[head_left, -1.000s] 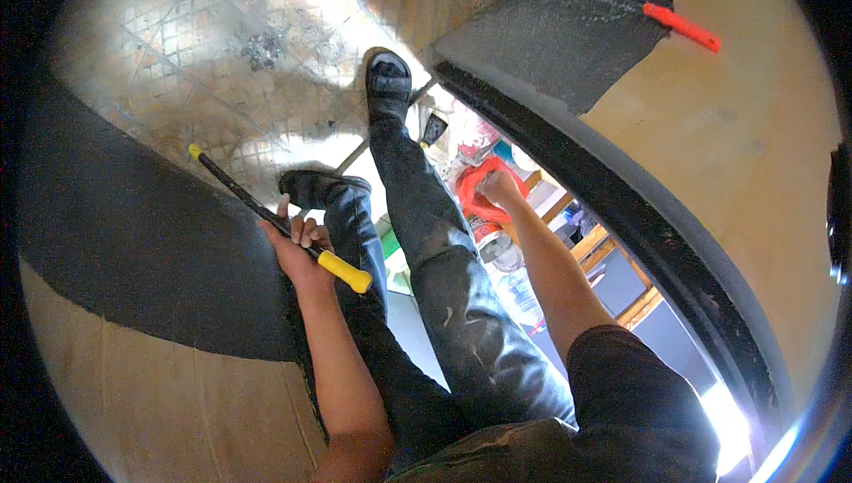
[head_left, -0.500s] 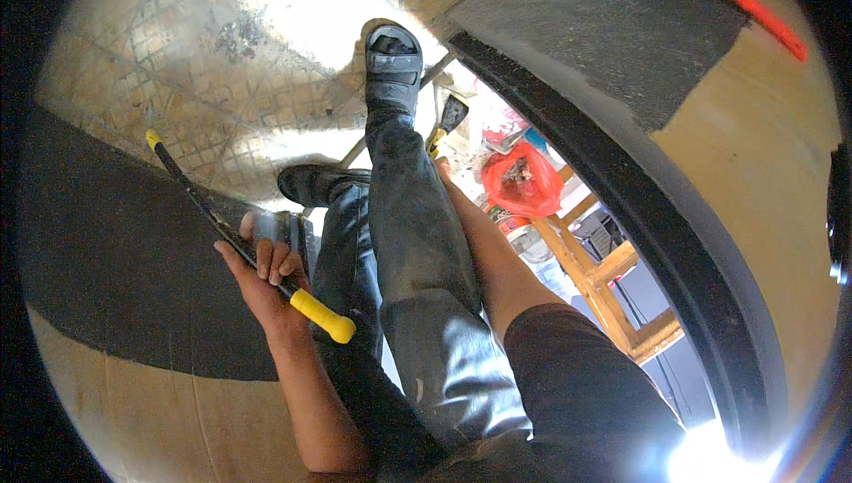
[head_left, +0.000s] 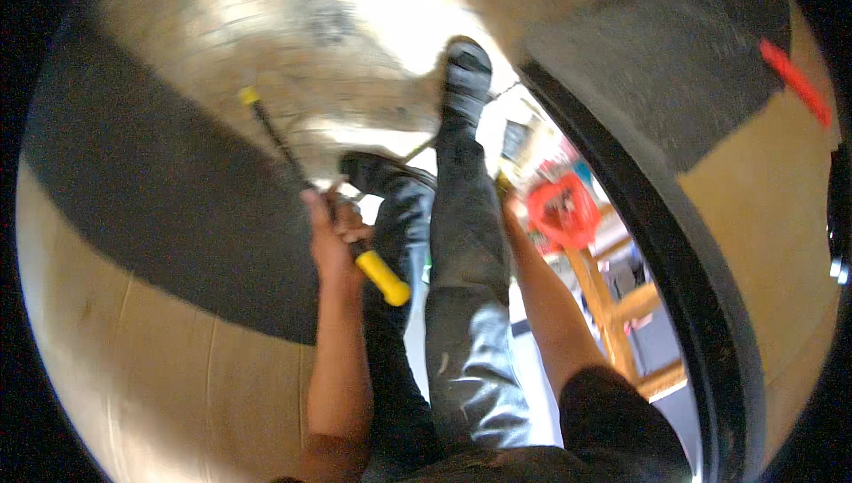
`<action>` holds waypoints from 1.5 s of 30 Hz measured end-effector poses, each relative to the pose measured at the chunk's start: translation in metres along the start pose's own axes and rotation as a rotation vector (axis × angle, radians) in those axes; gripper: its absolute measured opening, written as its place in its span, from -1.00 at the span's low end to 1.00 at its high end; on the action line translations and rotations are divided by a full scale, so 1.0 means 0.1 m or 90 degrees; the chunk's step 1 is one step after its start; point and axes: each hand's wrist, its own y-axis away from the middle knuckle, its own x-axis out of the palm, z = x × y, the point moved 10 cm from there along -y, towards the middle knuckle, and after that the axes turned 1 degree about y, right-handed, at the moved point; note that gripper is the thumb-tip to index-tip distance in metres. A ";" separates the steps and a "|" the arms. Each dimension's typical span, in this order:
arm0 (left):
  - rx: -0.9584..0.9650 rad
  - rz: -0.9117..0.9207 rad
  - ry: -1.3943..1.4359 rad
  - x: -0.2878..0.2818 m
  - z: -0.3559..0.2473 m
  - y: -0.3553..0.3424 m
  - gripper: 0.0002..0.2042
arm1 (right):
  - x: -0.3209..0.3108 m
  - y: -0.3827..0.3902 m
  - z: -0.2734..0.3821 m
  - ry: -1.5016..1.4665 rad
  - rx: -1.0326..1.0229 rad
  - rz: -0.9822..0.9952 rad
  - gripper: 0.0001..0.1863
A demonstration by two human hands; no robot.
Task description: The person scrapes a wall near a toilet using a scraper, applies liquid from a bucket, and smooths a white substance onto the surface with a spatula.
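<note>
A bright, patterned floor (head_left: 222,26) spreads up and left of the red bag (head_left: 575,217). Well left of the bag, the left hand (head_left: 342,224) curls around a black rod (head_left: 382,277), likely light and stiff, best held by its yellow grip. Just left of the bag, the right hand (head_left: 511,206) meets a scraper (head_left: 515,139); blur hides its fingers.

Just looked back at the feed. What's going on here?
The left hand grips a black bar with a yellow handle. The right hand is down beside the right leg, at a yellow-handled tool with a dark blade; blur hides whether it's gripped. A red plastic bag sits just right of that hand, and a red handle lies far right.
</note>
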 end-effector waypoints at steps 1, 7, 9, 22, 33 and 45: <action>0.028 0.027 0.021 -0.21 0.01 0.04 -0.37 | -0.03 0.18 0.67 0.170 0.085 0.180 -0.49; 0.125 -0.037 -0.086 -0.73 -0.33 -0.31 -0.68 | -1.31 0.80 3.58 0.228 -0.337 0.230 -0.70; 0.084 -0.062 -0.125 -1.11 -0.39 -0.64 -0.66 | -1.22 0.87 4.23 0.244 -0.474 0.225 -0.76; 0.470 -0.084 -0.897 -1.65 -2.17 -1.27 -0.37 | 0.57 0.44 5.05 0.412 -0.357 0.227 -0.54; 0.304 -0.244 -0.907 -2.39 -0.50 -0.42 -0.54 | 0.03 1.03 4.36 0.382 -0.315 0.314 -0.64; 0.252 -0.299 -1.385 -2.57 -0.23 -0.19 -0.69 | -0.09 1.09 4.33 0.343 -0.312 0.320 -0.62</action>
